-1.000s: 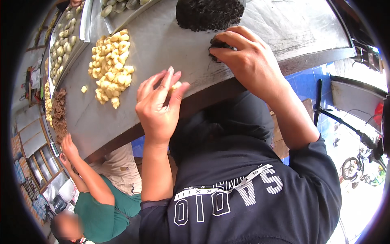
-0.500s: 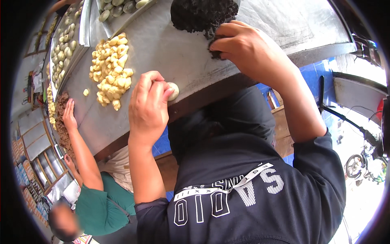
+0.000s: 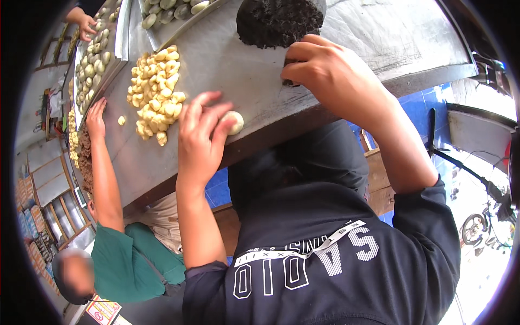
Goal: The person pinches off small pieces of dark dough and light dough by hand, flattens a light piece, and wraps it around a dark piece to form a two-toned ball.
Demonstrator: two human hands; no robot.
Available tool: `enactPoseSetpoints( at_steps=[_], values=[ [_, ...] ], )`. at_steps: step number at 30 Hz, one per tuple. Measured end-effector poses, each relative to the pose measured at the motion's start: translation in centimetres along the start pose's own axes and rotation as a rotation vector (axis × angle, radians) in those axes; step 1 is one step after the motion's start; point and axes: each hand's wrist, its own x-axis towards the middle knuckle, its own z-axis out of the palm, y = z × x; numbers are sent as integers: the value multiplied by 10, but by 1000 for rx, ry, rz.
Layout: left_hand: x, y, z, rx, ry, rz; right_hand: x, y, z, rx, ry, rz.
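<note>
My left hand (image 3: pixel 203 130) has its fingers loosely bent apart and slightly blurred; its thumb is at a pale round dough ball (image 3: pixel 235 122) by the table's front edge. My right hand (image 3: pixel 325 73) is closed over a small lump of dark paste (image 3: pixel 288 78), mostly hidden by the fingers. Just beyond it lies a large black mound of paste (image 3: pixel 276 19). A heap of small yellow dough pieces (image 3: pixel 154 92) lies left of my left hand on the metal table (image 3: pixel 211 54).
Trays of pale dough balls (image 3: pixel 92 70) line the far left. A co-worker in green (image 3: pixel 130 260) reaches past brown filling (image 3: pixel 85 157); another person's hand (image 3: pixel 86 24) is at the top left. A black metal stand (image 3: pixel 455 157) and a motorbike (image 3: pixel 474 227) are at the right.
My left fingers have loosened and lifted off the round ball now visible. My right hand has drawn slightly back from the black mound. The co-worker's hand moved farther along; another hand appeared top left.
</note>
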Motion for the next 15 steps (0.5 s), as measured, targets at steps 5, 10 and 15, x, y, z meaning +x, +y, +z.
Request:
enactPoseSetpoints(
  at_steps=[5,10,15],
  values=[
    [-25,-2,-2,-771,-58,-264,-14,16,3,39,146,-7],
    [-10,16,-3,-153,41,-157,-16,9,2,257,135,133],
    [-9,13,7,-59,-22,-102,-12,4,15,-33,114,232]
  ],
)
